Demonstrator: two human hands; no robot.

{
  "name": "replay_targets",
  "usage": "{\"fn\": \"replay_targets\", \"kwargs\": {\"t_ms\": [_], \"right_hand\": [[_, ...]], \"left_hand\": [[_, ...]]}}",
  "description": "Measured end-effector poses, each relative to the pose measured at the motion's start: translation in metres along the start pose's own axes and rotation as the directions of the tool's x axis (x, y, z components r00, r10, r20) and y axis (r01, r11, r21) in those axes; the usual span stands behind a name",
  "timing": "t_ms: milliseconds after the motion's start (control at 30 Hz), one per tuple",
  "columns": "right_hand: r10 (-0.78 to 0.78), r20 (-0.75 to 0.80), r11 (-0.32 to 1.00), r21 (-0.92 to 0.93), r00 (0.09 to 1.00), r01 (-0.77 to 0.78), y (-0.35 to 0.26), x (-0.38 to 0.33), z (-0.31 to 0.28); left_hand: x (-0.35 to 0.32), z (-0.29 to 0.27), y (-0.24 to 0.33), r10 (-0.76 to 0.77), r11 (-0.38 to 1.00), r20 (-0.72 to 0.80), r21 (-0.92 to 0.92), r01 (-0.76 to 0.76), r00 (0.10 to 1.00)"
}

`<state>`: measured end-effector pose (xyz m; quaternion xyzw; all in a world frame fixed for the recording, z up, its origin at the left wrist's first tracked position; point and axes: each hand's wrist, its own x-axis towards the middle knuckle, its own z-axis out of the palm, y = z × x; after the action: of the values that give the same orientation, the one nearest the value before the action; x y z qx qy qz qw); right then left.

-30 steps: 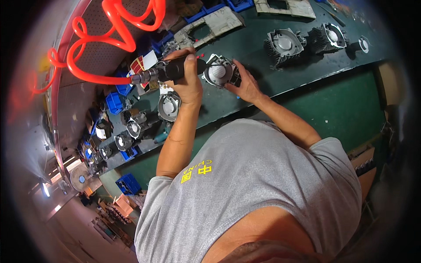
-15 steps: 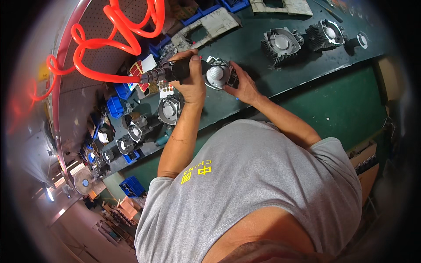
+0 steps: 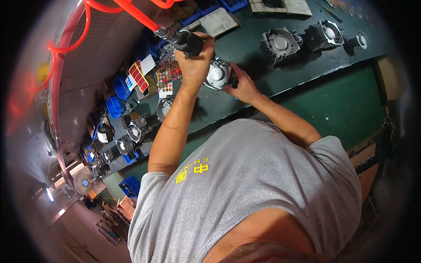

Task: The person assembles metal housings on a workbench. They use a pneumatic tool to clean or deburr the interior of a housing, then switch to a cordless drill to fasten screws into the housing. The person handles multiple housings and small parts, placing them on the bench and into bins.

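Centrally on the green workbench, the cast-metal housing, likely heavy, rigid and smooth, is steadied at its rim by the right hand; the left hand is clenched around the pneumatic screwdriver.

Left hand gripping a black air tool fed by a red coiled hose, right hand steadying a round grey metal housing on the dark green tabletop, two similar housings beyond the right hand, blue bins left of the left hand.

Dark green workbench, perhaps pegboard wall behind.
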<state>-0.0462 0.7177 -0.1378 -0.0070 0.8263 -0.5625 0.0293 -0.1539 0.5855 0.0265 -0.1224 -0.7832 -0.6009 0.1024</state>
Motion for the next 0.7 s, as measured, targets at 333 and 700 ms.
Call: {"fn": "replay_targets", "kwargs": {"t_ms": [333,700], "right_hand": [[-0.059,-0.024,0.997,0.041,0.998,0.06,-0.004,0.002,-0.005],[-0.051,-0.047,0.999,-0.011,0.998,0.051,0.007,0.0,0.005]], "left_hand": [[-0.003,0.009,-0.004,-0.069,0.997,-0.024,0.016,0.07,0.997],[-0.01,-0.002,0.003,0.035,0.99,-0.057,-0.134,-0.043,0.998]]}}
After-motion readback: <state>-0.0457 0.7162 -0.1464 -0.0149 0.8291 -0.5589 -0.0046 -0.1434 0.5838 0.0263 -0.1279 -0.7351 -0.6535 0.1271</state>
